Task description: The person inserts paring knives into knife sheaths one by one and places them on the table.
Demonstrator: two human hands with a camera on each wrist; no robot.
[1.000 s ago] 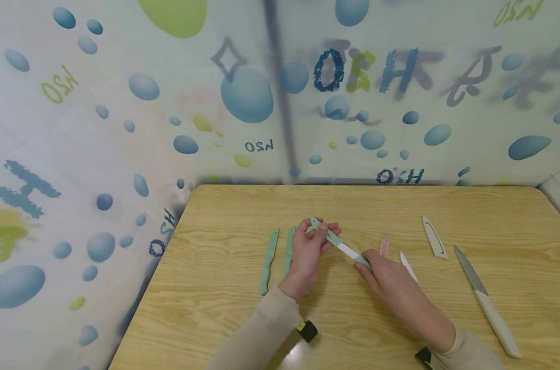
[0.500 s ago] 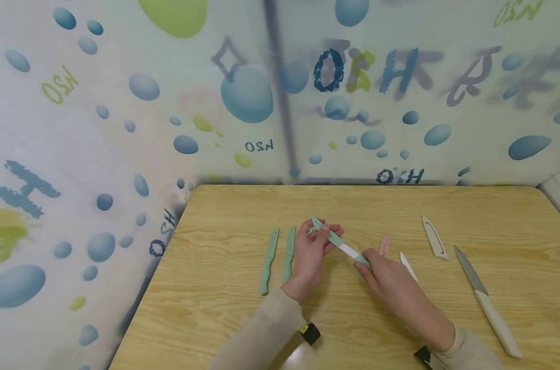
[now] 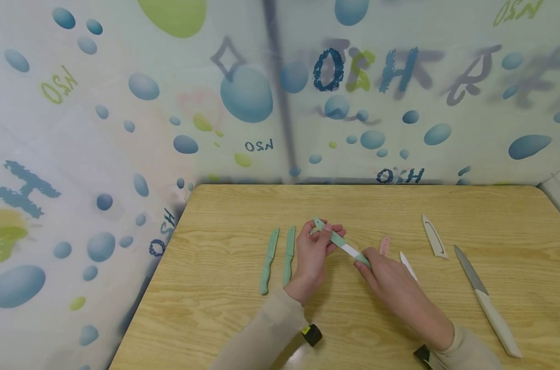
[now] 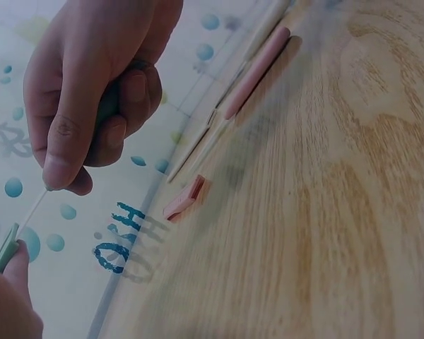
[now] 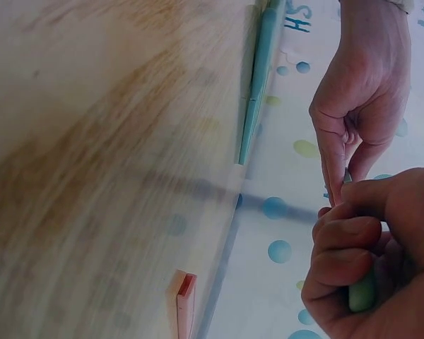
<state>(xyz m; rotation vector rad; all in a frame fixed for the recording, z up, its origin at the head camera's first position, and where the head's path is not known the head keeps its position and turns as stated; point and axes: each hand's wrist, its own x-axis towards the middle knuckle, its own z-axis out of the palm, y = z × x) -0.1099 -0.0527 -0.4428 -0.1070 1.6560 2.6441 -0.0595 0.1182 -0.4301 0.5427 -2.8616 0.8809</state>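
My left hand (image 3: 313, 252) pinches a mint-green blade sheath (image 3: 337, 239) between thumb and fingers. In my right hand (image 3: 395, 285) is the handle (image 5: 362, 293) of a small green knife, gripped with curled fingers. Its pale blade (image 3: 351, 250) runs partly inside the sheath, with a short bare stretch showing between the two hands. Both hands are held above the table. To the left of my left hand lie two green sheathed knives (image 3: 268, 262), side by side.
A pink sheath (image 3: 385, 245) and a pink-handled knife (image 4: 258, 74) lie beyond and beside my right hand. Further right are a cream sheath (image 3: 433, 237) and a large cream-handled knife (image 3: 488, 303) with its blade bare. The wooden table (image 3: 234, 205) meets a printed curtain behind.
My left hand and the sheath have shifted slightly right, toward the knife handle. Less of the blade shows now. My right hand has stayed almost still.
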